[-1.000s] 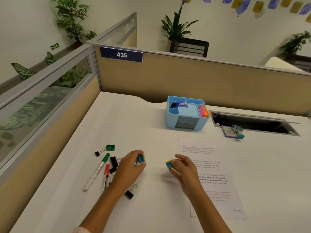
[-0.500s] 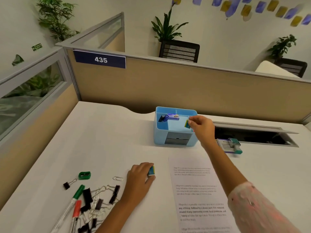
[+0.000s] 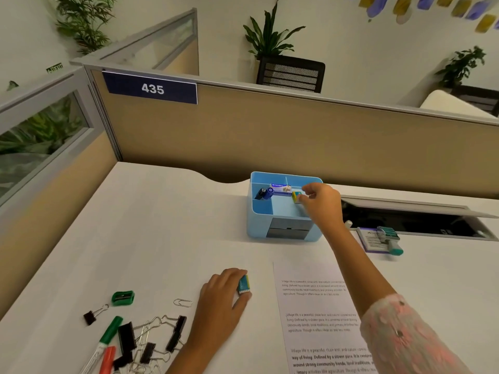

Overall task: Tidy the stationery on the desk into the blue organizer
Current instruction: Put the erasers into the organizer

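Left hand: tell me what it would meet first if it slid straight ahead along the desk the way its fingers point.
Probably the printed sheet. The left hand, holding a small eraser, points forward and right, toward that sheet's left edge, well short of the blue organizer. The exact heading is uncertain.

Even, soft indoor light; wide-angle bending at edges; far plants perhaps slightly blurred.
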